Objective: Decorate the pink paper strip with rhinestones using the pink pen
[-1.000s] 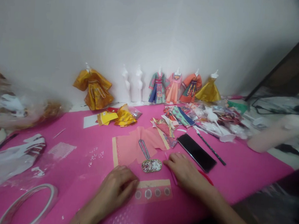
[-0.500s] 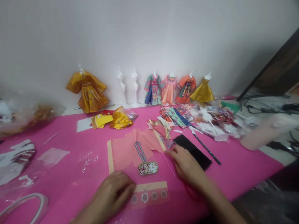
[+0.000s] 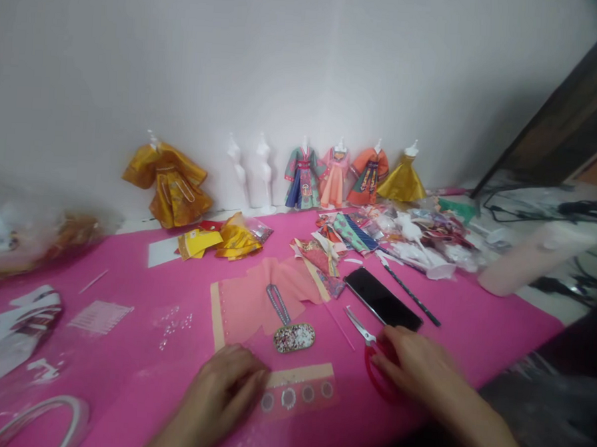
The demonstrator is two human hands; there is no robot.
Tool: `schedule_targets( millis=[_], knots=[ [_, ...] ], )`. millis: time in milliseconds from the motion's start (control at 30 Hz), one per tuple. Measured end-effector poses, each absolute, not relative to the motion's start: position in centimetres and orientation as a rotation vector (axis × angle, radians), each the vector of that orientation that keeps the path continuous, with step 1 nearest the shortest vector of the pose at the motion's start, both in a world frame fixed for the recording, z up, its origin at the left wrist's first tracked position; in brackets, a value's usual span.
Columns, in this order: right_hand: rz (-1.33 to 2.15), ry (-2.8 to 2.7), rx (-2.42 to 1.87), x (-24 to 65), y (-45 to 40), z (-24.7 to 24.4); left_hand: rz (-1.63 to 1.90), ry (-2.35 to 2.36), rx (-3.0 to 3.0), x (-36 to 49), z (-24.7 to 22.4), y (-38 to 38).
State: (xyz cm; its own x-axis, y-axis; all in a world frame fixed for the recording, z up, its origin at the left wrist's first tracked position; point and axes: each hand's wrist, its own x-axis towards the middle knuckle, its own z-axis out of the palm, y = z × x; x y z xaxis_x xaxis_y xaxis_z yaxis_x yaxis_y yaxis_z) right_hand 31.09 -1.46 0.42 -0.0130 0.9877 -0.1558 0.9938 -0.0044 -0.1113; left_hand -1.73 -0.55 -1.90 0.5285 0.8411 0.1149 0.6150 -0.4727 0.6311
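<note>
My right hand [image 3: 406,359] has its fingers closed on the red handles of a pair of scissors [image 3: 360,327], which lie with the blades pointing up and left. On the pink tabletop, my left hand [image 3: 227,383] rests with curled fingers; what may be under them is hidden. Its fingertips reach the left end of a pink fabric strip [image 3: 297,391] with a beige edge and round white motifs. Beyond the hands lies a salmon doll garment piece [image 3: 242,290], with a looped grey trim [image 3: 279,302] across it. A small oval tin of beads [image 3: 294,338] stands at its lower edge.
A black phone [image 3: 382,298] and a thin pink stick [image 3: 339,326] lie near the scissors. Dressed doll forms [image 3: 303,177] stand along the wall. Scraps and bags [image 3: 422,240] pile up at back right. A tape roll [image 3: 75,418] lies front left.
My right hand has moved right and toward me from the thin pink stick and taken hold of the scissors, whose blades now show. My left hand has stayed in place.
</note>
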Motion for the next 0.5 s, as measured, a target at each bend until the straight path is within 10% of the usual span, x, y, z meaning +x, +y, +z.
schedule_targets(
  millis=[500],
  knots=[
    [-0.33,2.706,2.032,32.2,-4.7,-0.1,0.913,1.085,1.522,-1.4,-1.5,-0.8]
  ],
)
